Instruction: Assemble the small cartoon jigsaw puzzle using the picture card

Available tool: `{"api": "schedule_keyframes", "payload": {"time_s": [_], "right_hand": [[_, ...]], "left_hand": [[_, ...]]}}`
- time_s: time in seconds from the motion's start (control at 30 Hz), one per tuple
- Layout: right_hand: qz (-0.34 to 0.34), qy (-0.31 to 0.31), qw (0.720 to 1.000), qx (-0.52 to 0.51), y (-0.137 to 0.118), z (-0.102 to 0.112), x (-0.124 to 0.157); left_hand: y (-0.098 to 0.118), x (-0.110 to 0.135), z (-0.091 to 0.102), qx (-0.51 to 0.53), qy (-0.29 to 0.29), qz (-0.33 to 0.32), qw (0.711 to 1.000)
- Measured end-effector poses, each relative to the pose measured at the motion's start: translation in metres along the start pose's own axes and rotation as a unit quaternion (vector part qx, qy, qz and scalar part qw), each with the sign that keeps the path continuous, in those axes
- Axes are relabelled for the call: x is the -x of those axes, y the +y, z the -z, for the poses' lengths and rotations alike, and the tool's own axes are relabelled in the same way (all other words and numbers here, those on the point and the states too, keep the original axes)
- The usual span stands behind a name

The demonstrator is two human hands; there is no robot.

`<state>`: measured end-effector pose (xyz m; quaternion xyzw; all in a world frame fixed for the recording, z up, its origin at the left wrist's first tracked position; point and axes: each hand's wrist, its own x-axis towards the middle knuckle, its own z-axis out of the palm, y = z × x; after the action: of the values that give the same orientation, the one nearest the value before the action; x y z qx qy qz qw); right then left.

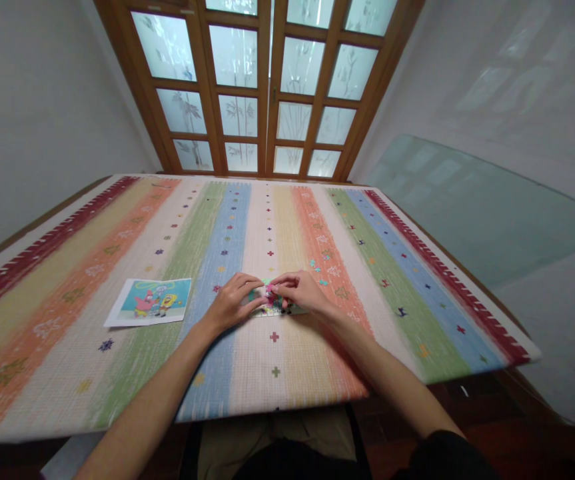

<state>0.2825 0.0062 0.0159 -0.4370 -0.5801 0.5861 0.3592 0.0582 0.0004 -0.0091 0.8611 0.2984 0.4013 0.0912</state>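
At the bottom edge, a black sleeve (447, 457) is covering the upper part of the right arm, while the bare left forearm is running out of view; a pale sheet (70, 457) below the table is showing only partly, too cut off to make out. The cloth (240, 387), woven-looking and banded in soft stripes with small crosses and trees, is wrapping the table's near edge. A glossy, flat picture (170, 303) of cartoon figures is lying left of the hands, its white margin bending slightly. On the cloth's middle stripes, the puzzle (267, 311), thin and flat, is lying beneath both hands, which are hiding most of its design. The left hand (234, 298) is curving over its left side, thumb and fingers parted; whether it is gripping, I cannot tell. The right hand (301, 290) is bunching thumb and fingertips beside a pink patch; whether it is pinching a piece, I cannot tell. Small turquoise pieces (312, 263), knobbed in outline, are lying just beyond it. Farther right, a smooth greenish panel (482, 200) is standing by the wall (507, 87). Farthest, wooden doors (262, 100) are framing frosted panes etched with plants.
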Motion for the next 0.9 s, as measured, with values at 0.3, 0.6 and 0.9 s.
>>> {"api": "schedule_keyframes", "payload": {"time_s": [0.3,0.6,0.9], "right_hand": [[-0.021,-0.009,1.0,-0.015,0.012,-0.01,-0.003],[0.04,-0.015,0.998,0.056,0.01,-0.005,-0.001],[0.125,0.035,0.969,0.211,0.006,-0.005,0.002]], "left_hand": [[0.0,-0.001,-0.001,-0.012,-0.005,-0.013,1.0],[-0.001,-0.001,-0.001,-0.01,-0.015,-0.01,1.0],[-0.002,0.0,0.001,-0.014,-0.031,0.0,0.999]]}}
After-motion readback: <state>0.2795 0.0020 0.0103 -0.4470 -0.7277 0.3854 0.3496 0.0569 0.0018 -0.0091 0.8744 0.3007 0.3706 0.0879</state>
